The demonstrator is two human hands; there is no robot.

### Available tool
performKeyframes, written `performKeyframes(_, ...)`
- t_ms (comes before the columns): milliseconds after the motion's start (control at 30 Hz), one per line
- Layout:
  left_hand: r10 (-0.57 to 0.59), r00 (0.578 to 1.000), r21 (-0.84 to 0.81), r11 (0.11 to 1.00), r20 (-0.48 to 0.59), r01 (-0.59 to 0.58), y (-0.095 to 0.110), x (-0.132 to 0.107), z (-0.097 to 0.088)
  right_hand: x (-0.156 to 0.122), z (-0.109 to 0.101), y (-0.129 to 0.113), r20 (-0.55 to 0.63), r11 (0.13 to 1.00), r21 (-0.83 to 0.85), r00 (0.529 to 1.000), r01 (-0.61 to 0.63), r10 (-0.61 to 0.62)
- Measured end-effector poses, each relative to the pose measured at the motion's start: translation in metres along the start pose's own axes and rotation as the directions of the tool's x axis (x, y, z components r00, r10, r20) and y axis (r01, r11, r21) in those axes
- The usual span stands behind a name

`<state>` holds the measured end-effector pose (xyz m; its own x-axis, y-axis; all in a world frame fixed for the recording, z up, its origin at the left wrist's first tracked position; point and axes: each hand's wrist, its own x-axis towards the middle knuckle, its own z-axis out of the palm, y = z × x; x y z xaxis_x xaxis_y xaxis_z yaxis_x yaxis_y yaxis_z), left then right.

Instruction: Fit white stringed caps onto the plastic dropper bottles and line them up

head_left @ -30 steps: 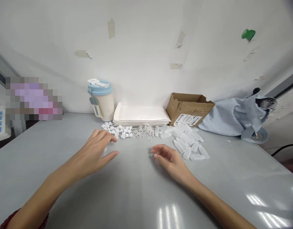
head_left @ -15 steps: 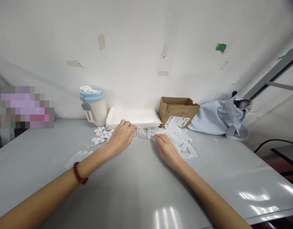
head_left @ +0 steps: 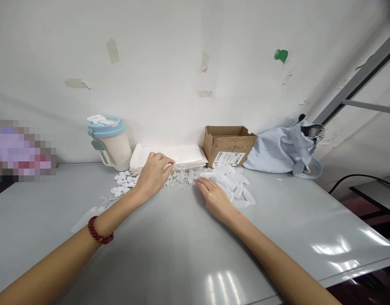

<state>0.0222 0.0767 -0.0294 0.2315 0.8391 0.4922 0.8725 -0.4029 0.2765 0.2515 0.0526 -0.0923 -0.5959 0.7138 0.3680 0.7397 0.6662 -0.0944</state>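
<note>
Mid-frame, the left hand [head_left: 153, 171] curls over the white strings [head_left: 177, 181], its grip hidden, while the open, empty right hand [head_left: 214, 195] touching the clear vials [head_left: 237, 186] could easily set them rolling.

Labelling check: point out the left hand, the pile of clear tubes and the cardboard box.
left hand [head_left: 153, 173], head view, back of the hand.
pile of clear tubes [head_left: 237, 186], head view, middle of the pile.
cardboard box [head_left: 228, 156], head view, labelled front wall.

White vials [head_left: 236, 186], blue-lidded cup [head_left: 114, 146], brown box [head_left: 226, 146], dotted pale-blue bag [head_left: 274, 152]
</note>
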Motion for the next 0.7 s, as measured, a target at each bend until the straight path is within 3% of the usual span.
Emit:
performKeyframes(100,-0.12,0.992,-0.199,0.974,-0.028,0.112,0.006,-0.004,-0.013,0.002,-0.003,-0.002,0.054,1.0,0.012,0.998,-0.02,0.019)
performKeyframes(200,-0.277,0.96,-0.372,0.888,0.041,0.272,0.014,-0.015,-0.024,0.002,-0.007,-0.003,0.095,0.999,0.019,0.995,-0.027,0.025)
performKeyframes(400,-0.502,0.808,-0.573,0.58,0.309,0.58,0.019,-0.055,-0.034,-0.001,-0.007,-0.003,0.063,0.997,0.082,0.998,0.003,-0.008)
performKeyframes(467,-0.52,0.758,-0.617,0.462,0.394,0.637,0.017,-0.068,-0.033,-0.001,-0.006,-0.001,0.054,0.996,0.085,0.998,0.015,-0.02)
performKeyframes(567,-0.481,0.735,-0.677,0.332,0.477,0.657,0.012,-0.083,-0.029,-0.001,-0.006,0.002,0.05,0.998,0.05,0.998,0.024,-0.026)
performKeyframes(700,-0.467,0.738,-0.706,0.286,0.488,0.648,0.012,-0.091,-0.026,0.001,-0.007,0.002,0.049,1.0,0.003,0.998,0.028,-0.028)
